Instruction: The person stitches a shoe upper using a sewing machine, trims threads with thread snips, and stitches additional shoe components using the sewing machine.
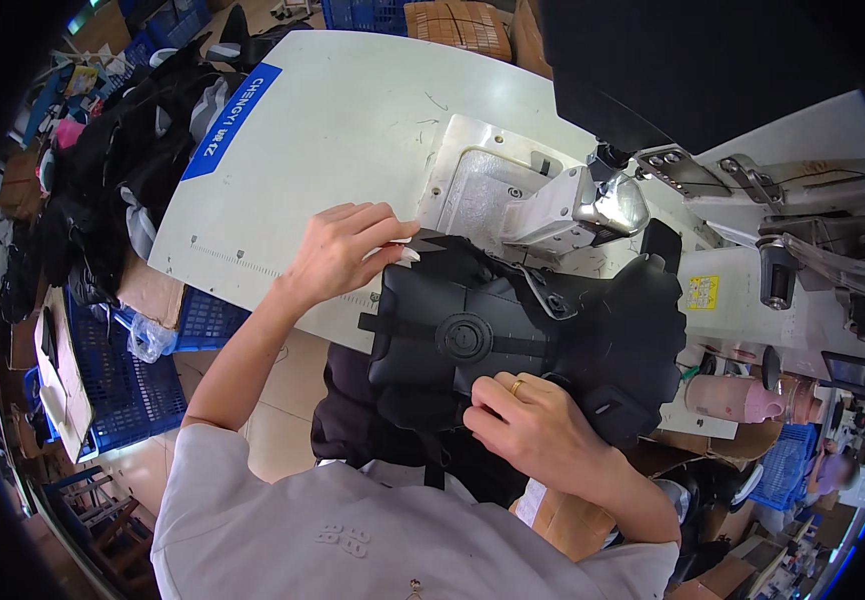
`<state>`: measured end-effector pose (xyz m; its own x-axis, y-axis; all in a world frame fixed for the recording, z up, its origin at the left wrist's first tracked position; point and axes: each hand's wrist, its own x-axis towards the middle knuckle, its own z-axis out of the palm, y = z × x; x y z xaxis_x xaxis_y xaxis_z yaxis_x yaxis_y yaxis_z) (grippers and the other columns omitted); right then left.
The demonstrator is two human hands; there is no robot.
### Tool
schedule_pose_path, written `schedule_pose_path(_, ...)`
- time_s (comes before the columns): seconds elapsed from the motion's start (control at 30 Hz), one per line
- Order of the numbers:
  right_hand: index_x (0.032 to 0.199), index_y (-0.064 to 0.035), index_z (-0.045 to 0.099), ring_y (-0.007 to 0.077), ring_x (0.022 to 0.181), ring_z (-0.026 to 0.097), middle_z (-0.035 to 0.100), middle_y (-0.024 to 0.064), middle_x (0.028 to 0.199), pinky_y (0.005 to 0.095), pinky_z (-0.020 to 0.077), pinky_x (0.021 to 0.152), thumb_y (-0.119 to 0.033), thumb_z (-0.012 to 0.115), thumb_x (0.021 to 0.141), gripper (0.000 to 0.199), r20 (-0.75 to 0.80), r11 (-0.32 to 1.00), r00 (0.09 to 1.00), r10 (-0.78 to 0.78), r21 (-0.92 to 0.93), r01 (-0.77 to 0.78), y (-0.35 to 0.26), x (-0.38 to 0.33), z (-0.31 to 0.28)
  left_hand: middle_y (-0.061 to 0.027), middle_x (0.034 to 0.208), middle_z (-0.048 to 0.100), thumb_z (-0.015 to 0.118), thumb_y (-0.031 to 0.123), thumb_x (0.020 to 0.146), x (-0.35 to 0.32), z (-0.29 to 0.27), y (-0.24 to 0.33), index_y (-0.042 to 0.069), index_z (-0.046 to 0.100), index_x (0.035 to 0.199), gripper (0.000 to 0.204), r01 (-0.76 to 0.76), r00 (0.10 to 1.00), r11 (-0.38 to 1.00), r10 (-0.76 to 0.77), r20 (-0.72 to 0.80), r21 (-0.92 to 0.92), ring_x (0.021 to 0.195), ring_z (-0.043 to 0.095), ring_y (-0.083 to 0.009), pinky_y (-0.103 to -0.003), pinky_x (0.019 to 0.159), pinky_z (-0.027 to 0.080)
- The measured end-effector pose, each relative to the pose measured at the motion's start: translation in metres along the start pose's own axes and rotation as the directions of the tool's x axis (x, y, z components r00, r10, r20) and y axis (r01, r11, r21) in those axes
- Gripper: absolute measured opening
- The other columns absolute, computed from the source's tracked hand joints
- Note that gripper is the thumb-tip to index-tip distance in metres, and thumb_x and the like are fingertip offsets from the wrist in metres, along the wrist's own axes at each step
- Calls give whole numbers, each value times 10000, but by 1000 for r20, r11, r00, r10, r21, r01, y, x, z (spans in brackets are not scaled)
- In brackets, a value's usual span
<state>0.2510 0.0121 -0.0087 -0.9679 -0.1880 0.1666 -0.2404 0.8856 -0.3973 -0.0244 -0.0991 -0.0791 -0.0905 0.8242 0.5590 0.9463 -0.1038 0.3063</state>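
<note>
A black padded bag [418,300] with a round disc and a cross strap lies at the table's near edge, partly over my lap. By its upper left corner my left hand [348,252] is closed on small snips [410,254] with white grips. Their grey tips seem spread over the bag's top edge. My right hand [538,420], a ring on one finger, is closed with curled fingers at the bag's lower edge. It seems to pinch the black material there; the fingertips are partly hidden.
Beyond the bag stands a sewing machine [563,205] on a pale table [343,130]. A large black panel [673,70] overhangs the upper right. Blue crates [133,385] and piled black goods [103,190] are at left. A pink bottle [733,398] lies at right.
</note>
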Motion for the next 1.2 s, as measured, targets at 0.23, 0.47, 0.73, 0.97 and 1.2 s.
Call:
schedule_pose_path(0.23,763,-67,547,181,722,547,467,38,841,310,476,626,-57,720,663,200,-9,1000,1000,19,23,-19,4,2,1,-26,778,569,724,118,778,0,17,2,90,664,1020,251,-22,995,998,27,-96,52,653,588,-207,-324,573,470)
schedule_pose_path(0.47,784,-49,560,173,750,542,448,58,852,295,481,676,-74,634,727,97,44,998,999,21,57,-23,4,0,-4,-31,776,561,714,115,789,0,21,0,83,658,1030,249,-43,994,999,42,-97,-8,649,581,-218,-336,578,467)
schedule_pose_path(0.73,780,-75,558,187,735,551,478,36,849,316,480,639,-69,752,654,231,-19,996,1000,11,90,-9,7,-2,-1,-45,749,568,696,29,815,-9,29,-2,38,683,960,146,176,983,966,-181,-11,-191,651,578,-185,-322,586,461)
schedule_pose_path(0.97,776,-73,552,187,731,548,472,37,856,320,476,636,-69,751,650,236,-21,995,1000,10,101,-8,8,-9,1,-13,797,617,662,-38,844,-12,-2,-17,33,703,1021,195,515,773,748,-616,-149,-419,675,531,-82,-216,616,441)
schedule_pose_path(1.2,757,-68,536,183,715,539,457,45,831,308,477,627,-64,713,676,195,-24,998,1000,7,60,-5,6,-6,3,-40,812,637,666,-18,830,17,-8,23,4,690,1018,190,313,949,905,-286,130,-287,651,527,-106,-244,586,424)
